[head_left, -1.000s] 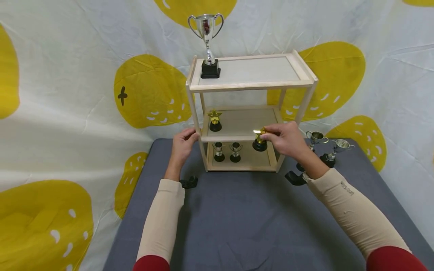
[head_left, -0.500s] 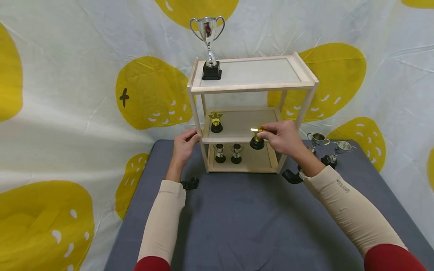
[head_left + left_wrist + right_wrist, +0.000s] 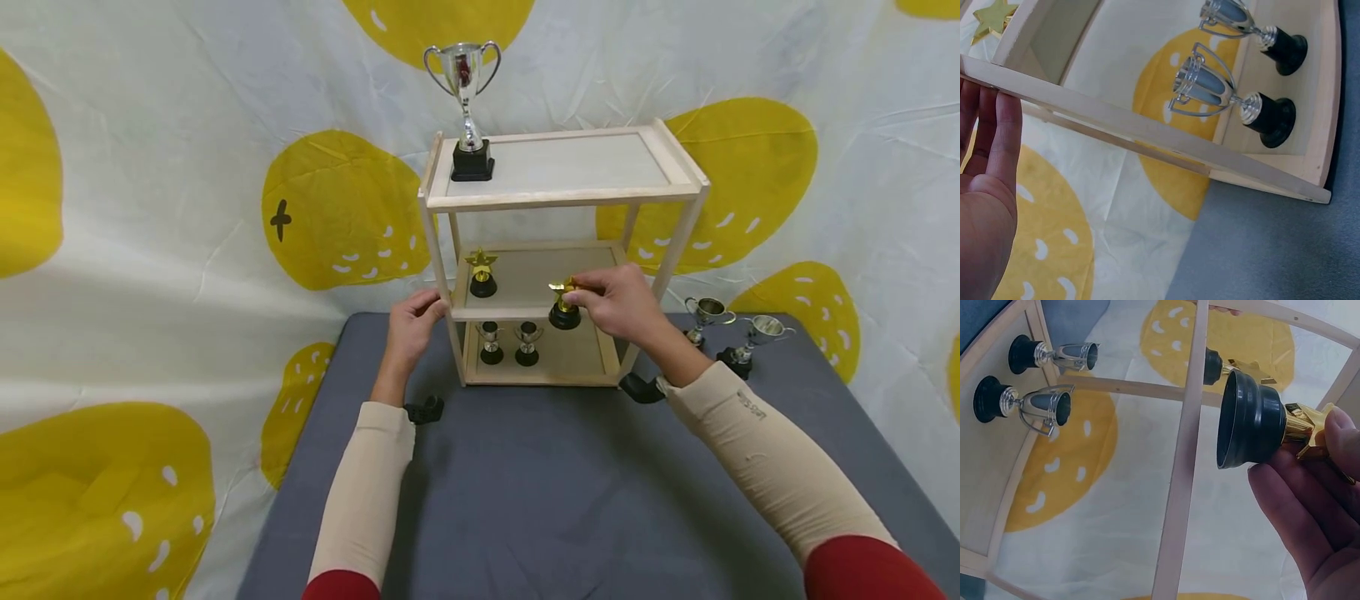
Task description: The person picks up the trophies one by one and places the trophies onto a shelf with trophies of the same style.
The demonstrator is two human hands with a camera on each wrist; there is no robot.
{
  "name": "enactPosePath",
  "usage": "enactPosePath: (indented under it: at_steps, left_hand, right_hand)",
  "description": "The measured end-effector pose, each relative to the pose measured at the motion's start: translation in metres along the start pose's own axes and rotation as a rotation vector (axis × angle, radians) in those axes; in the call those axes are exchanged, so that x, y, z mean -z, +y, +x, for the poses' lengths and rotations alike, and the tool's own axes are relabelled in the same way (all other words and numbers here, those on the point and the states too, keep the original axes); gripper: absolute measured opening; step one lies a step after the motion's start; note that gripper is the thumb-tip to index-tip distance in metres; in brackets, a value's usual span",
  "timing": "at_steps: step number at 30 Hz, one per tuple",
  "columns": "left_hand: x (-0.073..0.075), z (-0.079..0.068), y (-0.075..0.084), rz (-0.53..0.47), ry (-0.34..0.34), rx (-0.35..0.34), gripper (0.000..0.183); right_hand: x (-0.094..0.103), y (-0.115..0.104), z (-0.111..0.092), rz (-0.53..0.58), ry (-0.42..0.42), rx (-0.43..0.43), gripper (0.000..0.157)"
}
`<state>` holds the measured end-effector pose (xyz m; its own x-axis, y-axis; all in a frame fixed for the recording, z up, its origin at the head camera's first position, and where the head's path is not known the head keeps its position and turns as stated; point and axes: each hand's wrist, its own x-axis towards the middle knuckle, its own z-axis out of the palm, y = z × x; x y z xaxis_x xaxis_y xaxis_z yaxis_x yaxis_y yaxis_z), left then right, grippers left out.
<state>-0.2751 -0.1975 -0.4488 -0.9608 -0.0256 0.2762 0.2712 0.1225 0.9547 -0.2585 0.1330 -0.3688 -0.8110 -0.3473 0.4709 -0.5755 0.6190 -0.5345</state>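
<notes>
Right fingers (image 3: 1289, 515) around star trophy (image 3: 1263, 422), left fingers (image 3: 1006, 137) on shelf (image 3: 1122, 124).

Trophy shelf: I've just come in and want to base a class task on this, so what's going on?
A person's right hand holds a gold star trophy in front of the middle level, not yet set down. The left hand touches the left front post of the shelf. Another star trophy stands on the middle level, a large silver cup on top, and two small cups below.
</notes>
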Motion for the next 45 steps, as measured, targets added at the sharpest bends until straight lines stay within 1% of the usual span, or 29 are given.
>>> enactPosePath:
  at_steps: [8,13,21,30,33,38,45]
  left_hand:
    - [0.001,0.001,0.001,-0.012,0.010,-0.005,0.031]
    - [0.000,0.001,0.001,-0.022,0.009,-0.025,0.031]
    - [-0.001,0.002,0.001,-0.037,0.005,-0.044,0.031]
    - [0.000,0.001,0.001,-0.037,0.011,-0.044,0.031]
    - [0.000,0.001,0.000,-0.037,0.009,-0.041,0.031]
    - [0.000,0.001,0.000,-0.036,0.005,-0.034,0.031]
    - [0.000,0.002,-0.001,-0.023,0.004,-0.027,0.033]
  right_hand:
    - [-0.002,-0.003,0.006,0.004,-0.008,-0.012,0.021]
    - [-0.004,-0.004,0.009,0.001,-0.014,-0.028,0.021]
    - [-0.009,-0.005,0.015,-0.029,-0.005,-0.009,0.021]
    - [-0.015,-0.005,0.021,-0.083,-0.011,-0.021,0.021]
    - [-0.017,-0.005,0.023,-0.072,-0.021,-0.039,0.022]
    - [-0.020,-0.005,0.026,-0.019,-0.026,-0.062,0.020]
    - [-0.023,-0.005,0.032,0.021,-0.015,-0.028,0.016]
